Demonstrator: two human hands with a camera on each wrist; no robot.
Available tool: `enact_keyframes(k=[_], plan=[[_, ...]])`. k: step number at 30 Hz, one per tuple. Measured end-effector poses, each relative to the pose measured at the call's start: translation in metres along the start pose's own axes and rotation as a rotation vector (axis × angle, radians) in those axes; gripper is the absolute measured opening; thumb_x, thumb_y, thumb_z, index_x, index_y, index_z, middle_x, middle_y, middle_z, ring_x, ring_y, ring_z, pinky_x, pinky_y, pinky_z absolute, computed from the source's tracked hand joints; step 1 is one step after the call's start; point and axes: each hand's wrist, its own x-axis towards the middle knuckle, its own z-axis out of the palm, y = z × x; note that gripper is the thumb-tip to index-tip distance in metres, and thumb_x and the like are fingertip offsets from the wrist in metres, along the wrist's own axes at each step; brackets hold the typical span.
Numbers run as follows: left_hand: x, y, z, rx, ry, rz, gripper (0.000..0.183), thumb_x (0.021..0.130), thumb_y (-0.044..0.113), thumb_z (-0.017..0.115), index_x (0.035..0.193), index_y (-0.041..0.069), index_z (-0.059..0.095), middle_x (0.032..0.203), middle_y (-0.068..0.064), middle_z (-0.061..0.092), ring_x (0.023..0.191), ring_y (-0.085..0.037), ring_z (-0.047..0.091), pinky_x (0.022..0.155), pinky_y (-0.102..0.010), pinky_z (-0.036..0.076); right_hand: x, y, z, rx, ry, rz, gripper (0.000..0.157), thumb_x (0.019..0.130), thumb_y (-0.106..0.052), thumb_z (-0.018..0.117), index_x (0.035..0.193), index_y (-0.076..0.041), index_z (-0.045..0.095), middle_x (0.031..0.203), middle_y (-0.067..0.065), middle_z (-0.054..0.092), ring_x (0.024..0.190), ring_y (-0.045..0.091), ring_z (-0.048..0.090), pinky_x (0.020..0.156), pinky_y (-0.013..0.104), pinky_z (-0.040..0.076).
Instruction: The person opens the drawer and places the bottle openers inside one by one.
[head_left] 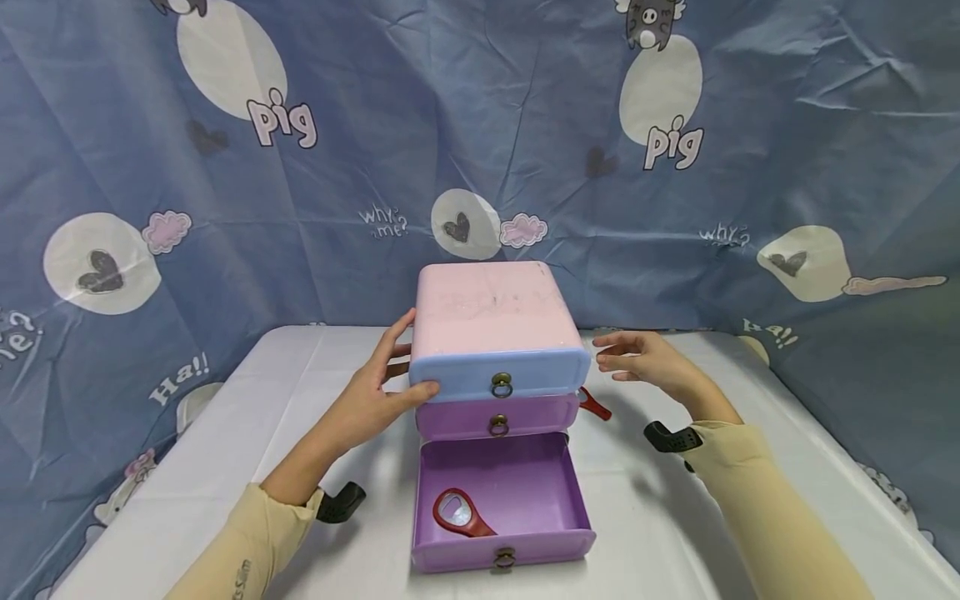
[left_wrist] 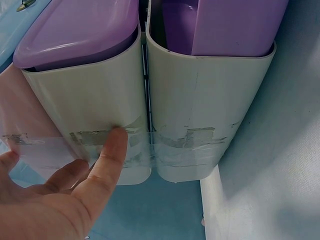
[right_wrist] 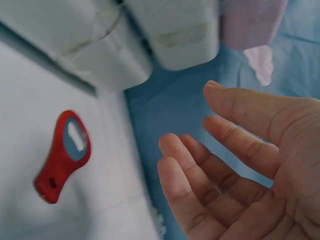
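A stack of three small drawer boxes stands on the table, with a pink top case (head_left: 491, 308) and a blue drawer front (head_left: 465, 379). My left hand (head_left: 375, 387) touches its left side, thumb at the blue front's edge, fingers spread. Below are a shut purple drawer (head_left: 457, 418) and a pulled-out purple bottom drawer (head_left: 525, 475). Inside the bottom drawer lies a red-handled tool (head_left: 477, 523) with a shiny oval head. Just right of the stack, my right hand (head_left: 652, 367) hovers with fingers loosely bent and nothing in it. A second red-handled tool (right_wrist: 55, 167) lies on the table below it.
A white cloth (head_left: 322, 367) covers the table. Behind and around it hangs a blue printed curtain (head_left: 360, 150). Clear tape (left_wrist: 175, 150) runs across the sides of the stacked boxes.
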Motion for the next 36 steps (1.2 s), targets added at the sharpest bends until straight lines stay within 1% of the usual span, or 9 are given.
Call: enact_keyframes(k=[3, 7, 12, 18, 23, 27, 31, 34, 36], plan=[[-0.001, -0.001, 0.001, -0.003, -0.004, -0.003, 0.098, 0.099, 0.037, 0.078, 0.170, 0.052, 0.012, 0.170, -0.017, 0.035, 0.152, -0.047, 0.045, 0.108, -0.063, 0.053, 0.004, 0.007, 0.004, -0.018, -0.001, 0.015, 0.053, 0.104, -0.016, 0.072, 0.151, 0.004, 0.056, 0.140, 0.028, 0.064, 0.106, 0.009, 0.071, 0.092, 0.026, 0.059], [-0.004, -0.001, 0.001, -0.014, -0.006, -0.011, 0.098, 0.099, 0.037, 0.078, 0.169, 0.053, 0.012, 0.169, -0.019, 0.035, 0.152, -0.047, 0.045, 0.106, -0.062, 0.056, 0.010, 0.012, 0.011, -0.027, -0.019, 0.018, 0.053, 0.104, -0.017, 0.072, 0.150, 0.004, 0.057, 0.139, 0.028, 0.066, 0.110, 0.014, 0.072, 0.094, 0.032, 0.060], [-0.005, -0.001, 0.000, -0.005, -0.002, -0.009, 0.098, 0.099, 0.039, 0.078, 0.169, 0.054, 0.011, 0.169, -0.020, 0.035, 0.152, -0.048, 0.045, 0.106, -0.062, 0.055, 0.020, 0.020, 0.014, -0.008, -0.046, 0.056, 0.052, 0.103, -0.019, 0.072, 0.148, 0.004, 0.058, 0.136, 0.022, 0.070, 0.113, 0.017, 0.071, 0.097, 0.038, 0.060], [-0.002, -0.001, 0.000, 0.001, -0.004, -0.006, 0.098, 0.099, 0.038, 0.078, 0.169, 0.054, 0.011, 0.169, -0.019, 0.035, 0.152, -0.048, 0.045, 0.106, -0.062, 0.056, 0.029, 0.034, 0.014, 0.003, -0.067, 0.109, 0.051, 0.103, -0.020, 0.073, 0.146, 0.004, 0.059, 0.129, 0.012, 0.076, 0.106, 0.015, 0.071, 0.088, 0.032, 0.060], [0.000, 0.001, 0.000, 0.017, 0.002, 0.013, 0.098, 0.098, 0.039, 0.078, 0.167, 0.057, 0.012, 0.169, -0.018, 0.036, 0.151, -0.047, 0.047, 0.107, -0.064, 0.053, 0.035, 0.042, 0.017, 0.051, -0.091, 0.119, 0.049, 0.102, -0.016, 0.074, 0.143, 0.006, 0.060, 0.122, 0.010, 0.078, 0.099, 0.011, 0.071, 0.082, 0.026, 0.060], [0.000, 0.001, 0.000, 0.023, 0.002, 0.006, 0.098, 0.098, 0.039, 0.078, 0.168, 0.056, 0.012, 0.169, -0.018, 0.036, 0.151, -0.048, 0.047, 0.107, -0.065, 0.053, 0.038, 0.047, 0.020, 0.054, -0.104, 0.131, 0.044, 0.102, -0.012, 0.073, 0.139, 0.007, 0.061, 0.120, 0.012, 0.078, 0.097, 0.011, 0.071, 0.081, 0.025, 0.060], [0.000, 0.000, 0.000, 0.016, 0.001, -0.006, 0.098, 0.099, 0.039, 0.078, 0.169, 0.053, 0.012, 0.168, -0.019, 0.036, 0.151, -0.048, 0.046, 0.106, -0.063, 0.055, 0.040, 0.050, 0.022, 0.038, -0.096, 0.131, 0.042, 0.101, -0.011, 0.072, 0.138, 0.008, 0.063, 0.121, 0.014, 0.078, 0.097, 0.011, 0.070, 0.082, 0.025, 0.059], [-0.001, 0.000, 0.000, 0.009, -0.002, -0.006, 0.098, 0.099, 0.038, 0.078, 0.169, 0.053, 0.012, 0.168, -0.020, 0.036, 0.151, -0.049, 0.045, 0.106, -0.063, 0.056, 0.041, 0.051, 0.024, 0.015, -0.094, 0.123, 0.042, 0.101, -0.013, 0.073, 0.136, 0.008, 0.065, 0.116, 0.008, 0.079, 0.097, 0.009, 0.069, 0.084, 0.025, 0.058], [-0.001, 0.001, 0.000, 0.007, -0.001, -0.007, 0.098, 0.098, 0.038, 0.078, 0.168, 0.055, 0.011, 0.169, -0.019, 0.035, 0.152, -0.048, 0.045, 0.106, -0.062, 0.055, 0.042, 0.051, 0.024, -0.002, -0.095, 0.119, 0.041, 0.100, -0.014, 0.074, 0.134, 0.007, 0.067, 0.110, 0.002, 0.078, 0.096, 0.008, 0.067, 0.086, 0.025, 0.056]])
